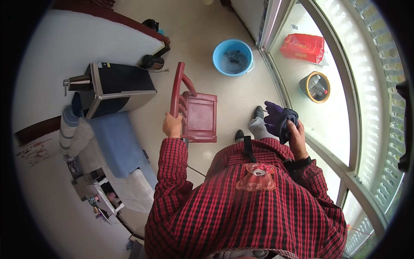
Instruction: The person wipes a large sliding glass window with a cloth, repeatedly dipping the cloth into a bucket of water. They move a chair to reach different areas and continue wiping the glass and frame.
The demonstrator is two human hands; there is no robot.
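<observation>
My left hand [172,125] grips the top rail of the backrest of a dark red wooden chair [200,116], whose seat faces up. In my right hand [297,137] is a bunched dark cloth [285,124], with a purple glove [273,117] hanging from the same bundle. How the glove and cloth are joined is hard to make out. Ahead on the floor stands a light blue bucket [232,72] holding greyish, sudsy water with something dark in it.
A sliding glass door frame [347,116] runs along my right. Beyond it are a red bag [302,48] and a yellow-rimmed bin [310,86] with waste. To the left stand a black-topped cabinet [124,77] with a metal flask [79,83] and a sofa with a blue cover [113,139].
</observation>
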